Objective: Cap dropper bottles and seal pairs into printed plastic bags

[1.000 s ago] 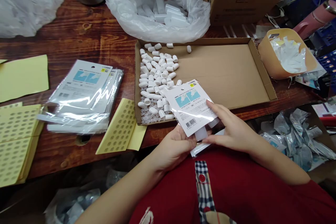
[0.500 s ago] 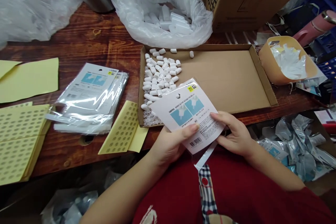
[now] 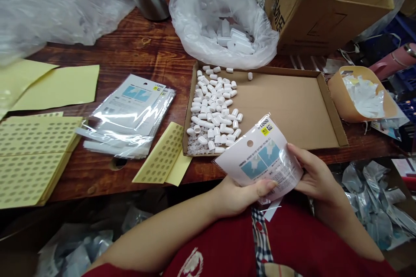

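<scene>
A clear plastic packet with a printed card (image 3: 260,156) is held between my two hands, close to my body at the tray's front edge. My left hand (image 3: 243,194) grips its lower left side, thumb lying over the print. At the packet's right edge, my right hand (image 3: 315,177) pinches it between thumb and fingers. A narrow pale strip (image 3: 273,210) hangs below the packet. Just beyond lies a shallow cardboard tray (image 3: 292,99), with many small white caps (image 3: 214,99) heaped at its left end. My fingers behind the packet are hidden.
Left of the tray are yellow sticker sheets (image 3: 159,156) and a stack of packets (image 3: 130,112). A plastic bag of white pieces (image 3: 195,43) and an open cardboard box (image 3: 334,21) stand behind. At right sits an orange tub (image 3: 344,104); filled packets (image 3: 373,203) lie below it.
The packet has come down toward my body and tilted, so its price corner now shows fully. Both hands keep hold of it. The whole view has shifted, with the table things appearing further right.
</scene>
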A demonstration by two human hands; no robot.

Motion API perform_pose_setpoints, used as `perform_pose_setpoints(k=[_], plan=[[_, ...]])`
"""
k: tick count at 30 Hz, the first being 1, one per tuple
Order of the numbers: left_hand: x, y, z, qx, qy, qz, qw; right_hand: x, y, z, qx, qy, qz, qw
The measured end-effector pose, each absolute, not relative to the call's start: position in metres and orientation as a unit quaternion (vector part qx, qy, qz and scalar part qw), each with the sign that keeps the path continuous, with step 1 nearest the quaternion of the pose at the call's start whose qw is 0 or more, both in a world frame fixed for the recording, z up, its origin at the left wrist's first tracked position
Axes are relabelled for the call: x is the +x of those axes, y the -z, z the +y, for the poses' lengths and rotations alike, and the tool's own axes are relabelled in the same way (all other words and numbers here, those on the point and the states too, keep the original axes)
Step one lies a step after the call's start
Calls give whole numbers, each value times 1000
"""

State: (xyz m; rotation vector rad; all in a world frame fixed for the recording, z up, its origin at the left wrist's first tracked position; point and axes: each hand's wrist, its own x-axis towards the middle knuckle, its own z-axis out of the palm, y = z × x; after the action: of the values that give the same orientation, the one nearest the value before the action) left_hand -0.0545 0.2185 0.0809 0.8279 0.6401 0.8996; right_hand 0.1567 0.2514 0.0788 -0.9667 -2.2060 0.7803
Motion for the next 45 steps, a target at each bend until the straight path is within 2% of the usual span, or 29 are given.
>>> perform_pose_setpoints(k=[8,14,20,25,29,32,35,38,41,45], plan=[[-56,-83,220,445,-402,302,741,133,-64,238,-454,-143,-778,411],[-64,-77,220,457,-384,273,754,138,-79,248,-369,-139,-858,330],[-67,-77,225,548,-339,252,722,136,-79,245,-428,-104,-805,397],[-66,-75,225,468,-358,231,774,142,-81,247,-397,-150,-839,342],[-65,-77,227,481,-326,209,786,141,-77,245,-441,-107,-801,390],[-61,-71,226,373,-370,251,813,138,-72,241,-473,-108,-782,392],[-53,-64,223,239,-429,307,815,138,-65,239,-534,-139,-739,387],[-46,-61,223,192,-392,354,827,142,-58,239,-601,-202,-669,388],[-45,-62,224,181,-343,391,835,148,-54,240,-615,-315,-628,356],[-51,-62,223,166,-320,395,845,163,-53,235,-550,-490,-608,297]])
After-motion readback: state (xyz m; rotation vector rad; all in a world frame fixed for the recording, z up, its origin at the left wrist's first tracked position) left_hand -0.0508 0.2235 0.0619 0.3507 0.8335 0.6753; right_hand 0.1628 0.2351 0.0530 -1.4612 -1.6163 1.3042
